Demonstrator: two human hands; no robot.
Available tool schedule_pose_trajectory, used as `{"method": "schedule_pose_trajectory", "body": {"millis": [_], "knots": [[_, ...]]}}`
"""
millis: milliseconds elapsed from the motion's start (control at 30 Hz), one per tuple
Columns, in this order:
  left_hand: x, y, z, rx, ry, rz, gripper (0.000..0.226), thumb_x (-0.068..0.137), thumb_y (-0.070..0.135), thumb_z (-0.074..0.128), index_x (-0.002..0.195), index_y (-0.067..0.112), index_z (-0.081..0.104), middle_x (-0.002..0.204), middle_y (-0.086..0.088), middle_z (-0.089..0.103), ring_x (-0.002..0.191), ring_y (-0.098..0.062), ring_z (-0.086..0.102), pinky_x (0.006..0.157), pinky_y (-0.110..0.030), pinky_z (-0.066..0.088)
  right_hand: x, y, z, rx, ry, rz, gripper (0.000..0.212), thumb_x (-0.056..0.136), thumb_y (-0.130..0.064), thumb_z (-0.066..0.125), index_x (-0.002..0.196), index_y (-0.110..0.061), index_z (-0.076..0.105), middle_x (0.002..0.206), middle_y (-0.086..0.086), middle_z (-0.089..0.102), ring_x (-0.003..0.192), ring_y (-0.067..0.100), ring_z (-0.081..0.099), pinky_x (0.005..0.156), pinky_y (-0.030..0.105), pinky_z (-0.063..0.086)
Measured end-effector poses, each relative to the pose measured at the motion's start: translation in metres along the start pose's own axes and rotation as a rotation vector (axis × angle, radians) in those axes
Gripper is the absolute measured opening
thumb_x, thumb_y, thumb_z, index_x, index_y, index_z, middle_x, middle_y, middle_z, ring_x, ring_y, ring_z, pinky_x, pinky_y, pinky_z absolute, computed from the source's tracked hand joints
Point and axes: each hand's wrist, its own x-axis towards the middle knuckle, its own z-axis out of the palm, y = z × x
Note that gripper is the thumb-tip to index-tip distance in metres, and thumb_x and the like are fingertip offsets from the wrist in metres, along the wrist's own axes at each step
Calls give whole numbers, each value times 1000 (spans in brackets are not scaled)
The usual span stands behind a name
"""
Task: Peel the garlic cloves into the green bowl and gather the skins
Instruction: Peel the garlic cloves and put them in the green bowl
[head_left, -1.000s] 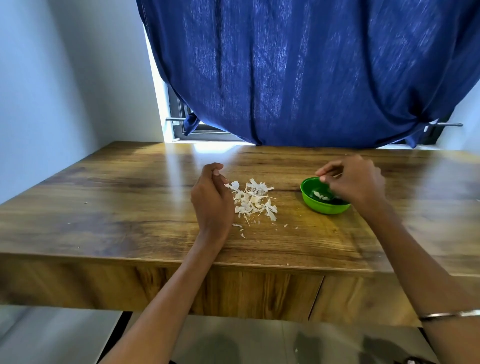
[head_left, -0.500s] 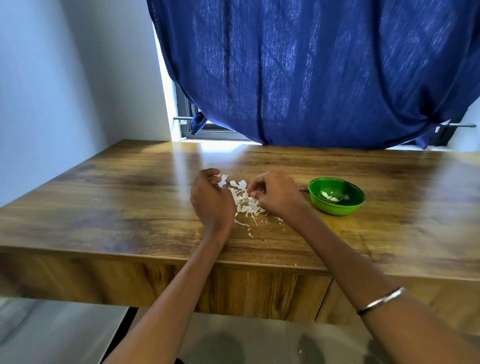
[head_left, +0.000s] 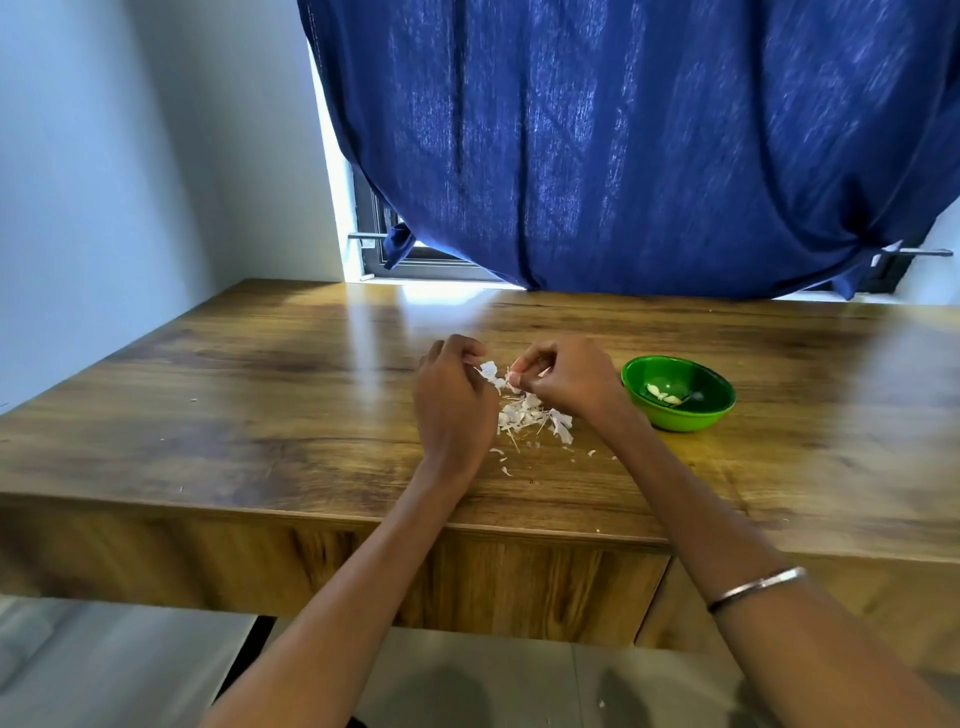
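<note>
Since half a second ago I see my right hand (head_left: 566, 379) lifted slightly, pinching a white scrap above the skins (head_left: 530, 413); my left hand (head_left: 454, 400) stays curled beside the pile — what it holds, I cannot tell; the green bowl (head_left: 678, 393), cloves (head_left: 665, 395) inside, sits just right; the table (head_left: 260, 415) lies wide on both sides, its front edge near my wrists.

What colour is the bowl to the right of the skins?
Bright green, inside and out; the bowl shows clearly in the head view.
</note>
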Motion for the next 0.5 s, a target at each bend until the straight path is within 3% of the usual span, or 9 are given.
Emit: {"method": "schedule_pose_trajectory", "body": {"millis": [100,200,400,500], "knots": [[1,4,7,70,-96,173,30,81,3,45,96,8,71,93,-6,70,92,-22,57,78,-32,42,-10,9,-8,279,115,22,14,77,-23,87,84,-23,74,78,-12,73,64,-6,66,57,11,50],[8,4,18,85,-174,295,26,84,6,49,97,9,72,94,-4,71,92,-23,59,79,-37,48,-15,16,-7,362,233,4,15,77,-17,87,83,-19,74,79,-9,74,69,-5,68,61,9,51],[11,2,18,-47,-231,377,12,90,10,67,98,15,74,93,7,73,79,-12,63,76,-7,40,-18,21,4,302,344,-53,13,85,-12,79,96,-20,80,86,-12,76,80,-2,70,84,30,60],[11,1,17,-123,-239,323,11,87,13,79,97,17,76,89,19,70,74,-4,64,72,-6,41,-19,21,5,294,350,-74,15,87,-10,76,99,-19,79,86,-13,76,80,-4,70,86,33,60]]}}
